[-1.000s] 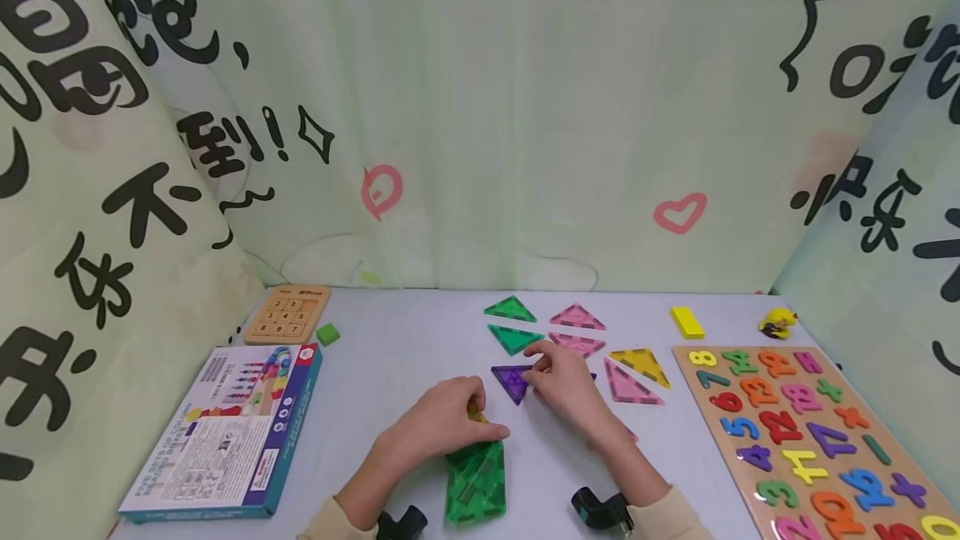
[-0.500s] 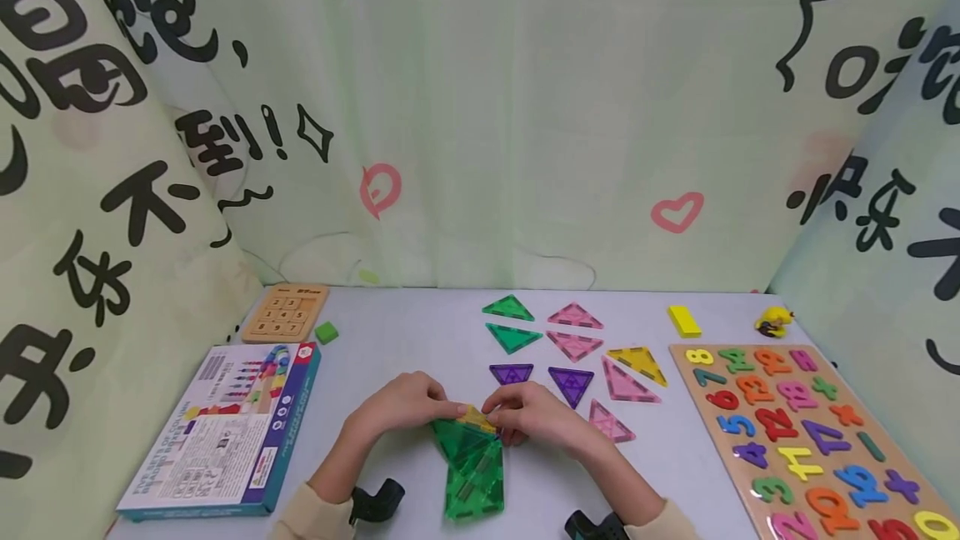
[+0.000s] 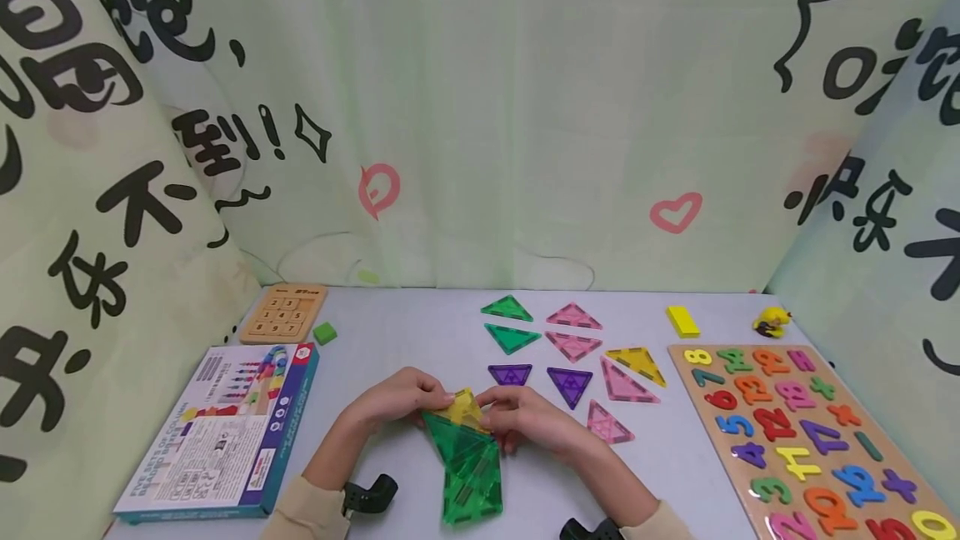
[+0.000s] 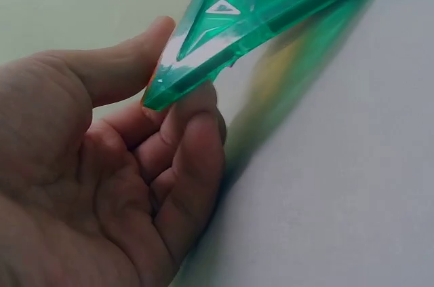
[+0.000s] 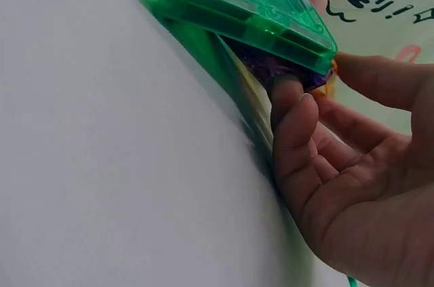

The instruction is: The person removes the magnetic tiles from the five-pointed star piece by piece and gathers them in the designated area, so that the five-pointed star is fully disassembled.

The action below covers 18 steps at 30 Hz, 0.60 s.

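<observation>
A construction of translucent magnetic tiles stands low over the table, with green tiles (image 3: 468,473) in front and a yellow tile (image 3: 465,409) at its far end. My left hand (image 3: 393,398) pinches the left corner between thumb and fingers; the left wrist view shows a pointed green triangle tile (image 4: 251,26) there. My right hand (image 3: 536,422) pinches the opposite corner. Under the green edge in the right wrist view, a purple tile (image 5: 271,66) shows beside the fingertips. Beyond the hands lie purple triangle tiles (image 3: 570,386). How the tiles join underneath is hidden.
Green (image 3: 512,338), pink (image 3: 628,382) and yellow triangle tiles (image 3: 637,363) lie farther back. A number puzzle board (image 3: 810,432) is at right, a box (image 3: 217,432) at left. Behind the box are a wooden number board (image 3: 285,315) and a green block (image 3: 325,333).
My right hand has come back from the purple tiles to the construction's right corner. My left hand has shifted left to the other corner, and more of the yellow tile shows between them.
</observation>
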Available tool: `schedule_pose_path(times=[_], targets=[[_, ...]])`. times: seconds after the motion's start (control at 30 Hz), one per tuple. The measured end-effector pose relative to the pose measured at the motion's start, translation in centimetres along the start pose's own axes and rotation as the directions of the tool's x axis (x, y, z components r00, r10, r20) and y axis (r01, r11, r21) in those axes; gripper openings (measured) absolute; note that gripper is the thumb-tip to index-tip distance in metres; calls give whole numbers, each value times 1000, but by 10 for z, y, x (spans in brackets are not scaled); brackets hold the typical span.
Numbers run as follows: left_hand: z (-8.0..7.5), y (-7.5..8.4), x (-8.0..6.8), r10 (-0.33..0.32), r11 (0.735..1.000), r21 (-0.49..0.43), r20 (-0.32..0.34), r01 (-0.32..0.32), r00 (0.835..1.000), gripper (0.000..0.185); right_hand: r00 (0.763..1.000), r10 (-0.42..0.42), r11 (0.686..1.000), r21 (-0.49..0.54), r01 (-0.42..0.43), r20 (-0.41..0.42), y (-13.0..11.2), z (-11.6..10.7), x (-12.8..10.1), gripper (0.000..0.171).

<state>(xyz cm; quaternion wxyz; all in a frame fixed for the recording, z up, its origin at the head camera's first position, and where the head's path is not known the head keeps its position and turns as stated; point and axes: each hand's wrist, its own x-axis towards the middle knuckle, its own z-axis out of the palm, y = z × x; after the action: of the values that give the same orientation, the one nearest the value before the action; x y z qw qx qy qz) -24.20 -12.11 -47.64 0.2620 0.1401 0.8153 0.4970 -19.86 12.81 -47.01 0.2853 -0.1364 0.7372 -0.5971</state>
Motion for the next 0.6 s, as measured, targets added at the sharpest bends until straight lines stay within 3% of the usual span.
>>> schedule_pose_path(times=[0.3, 0.43, 0.5, 0.6], targets=[[3, -2, 5, -2, 996, -86, -18, 0, 1000, 33, 1000, 23, 999, 32, -22, -18, 0, 2, -3, 16], [0, -4, 12, -17, 993, -120, -119, 2, 993, 33, 999, 9, 1000, 17, -8, -34, 1, 5, -5, 15], [-4, -6, 16, -35, 989, -148, -227, 1, 973, 31, 999, 2, 1000, 6, -2, -32, 1, 8, -5, 17], [-15, -8, 25, -67, 985, -173, -397, -3, 915, 29, 1000, -10, 1000, -2, 10, -28, 1, 11, -5, 18]])
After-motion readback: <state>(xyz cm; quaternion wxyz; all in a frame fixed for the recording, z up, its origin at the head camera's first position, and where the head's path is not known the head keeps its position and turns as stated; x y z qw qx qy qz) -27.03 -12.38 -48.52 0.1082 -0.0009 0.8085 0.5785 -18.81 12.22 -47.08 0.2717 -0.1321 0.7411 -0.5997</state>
